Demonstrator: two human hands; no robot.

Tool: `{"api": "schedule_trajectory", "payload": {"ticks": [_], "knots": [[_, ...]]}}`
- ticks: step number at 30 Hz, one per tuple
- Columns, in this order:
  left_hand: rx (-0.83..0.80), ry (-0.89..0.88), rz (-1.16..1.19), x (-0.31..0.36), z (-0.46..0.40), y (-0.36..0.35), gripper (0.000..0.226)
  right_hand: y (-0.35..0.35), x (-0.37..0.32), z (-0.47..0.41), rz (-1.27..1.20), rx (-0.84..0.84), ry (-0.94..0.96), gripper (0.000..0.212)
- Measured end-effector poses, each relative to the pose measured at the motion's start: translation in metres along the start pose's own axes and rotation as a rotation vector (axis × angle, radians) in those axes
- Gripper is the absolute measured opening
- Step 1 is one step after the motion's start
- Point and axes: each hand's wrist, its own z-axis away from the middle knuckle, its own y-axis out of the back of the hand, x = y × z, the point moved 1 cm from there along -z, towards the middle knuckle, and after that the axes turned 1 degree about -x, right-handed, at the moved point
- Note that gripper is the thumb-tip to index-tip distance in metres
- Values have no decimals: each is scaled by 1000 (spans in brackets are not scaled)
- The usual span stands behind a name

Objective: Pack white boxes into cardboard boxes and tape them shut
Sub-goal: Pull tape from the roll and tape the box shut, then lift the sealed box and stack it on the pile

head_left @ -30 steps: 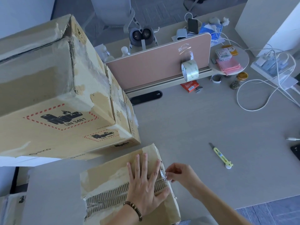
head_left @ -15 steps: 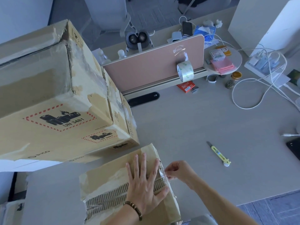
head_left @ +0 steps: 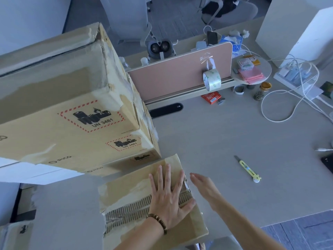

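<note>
A small worn cardboard box [head_left: 126, 192] sits at the desk's near edge, its top closed and its torn strip showing bare corrugation. My left hand [head_left: 167, 195] lies flat on the box's right part, fingers spread, a beaded bracelet at the wrist. My right hand [head_left: 205, 188] hovers just right of the box, open, fingers straight and holding nothing. A clear tape roll [head_left: 211, 79] hangs on the pink desk divider [head_left: 171, 78] far behind. A yellow utility knife [head_left: 247, 168] lies on the desk to the right. No white boxes show.
Stacked large cardboard boxes [head_left: 63, 109] with UN 3481 labels rise on the left, close to the small box. White cables [head_left: 288, 98], a power strip, a red packet [head_left: 210, 97] and small jars sit at the back right. A dark device [head_left: 328, 163] lies at the right edge.
My right hand was pinching the tape at the box's right edge; it has let go, opened and moved slightly right. The left hand stays pressed flat on the box.
</note>
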Motion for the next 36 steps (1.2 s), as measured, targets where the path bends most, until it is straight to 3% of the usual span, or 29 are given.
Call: {"api": "schedule_trajectory", "payload": {"ticks": [3, 9, 12, 15, 17, 21, 24, 27, 36], "knots": [[2, -22, 35, 0, 0, -1, 88, -19, 12, 15, -260, -214, -60, 45], [57, -50, 357, -21, 2, 2, 75, -25, 17, 22, -363, -145, -91, 51], [129, 22, 465, -43, 15, 9, 68, -26, 14, 28, -328, -106, -80, 54], [230, 220, 464, -77, 44, 4, 72, -23, 6, 38, -253, -75, -38, 56], [301, 447, 502, -107, 69, -3, 80, -24, -3, 42, -131, -97, 20, 57], [129, 850, 898, -151, 110, -18, 106, -43, -10, 36, 317, 22, 66, 48], [44, 856, 1196, -144, 115, -15, 72, -53, -13, 38, 434, 131, 129, 34], [75, 819, 1162, -142, 114, -15, 35, -53, -13, 38, 471, 140, 174, 29], [126, 940, 1114, -127, 135, -28, 35, -42, -18, 37, 528, 24, 179, 37]]}}
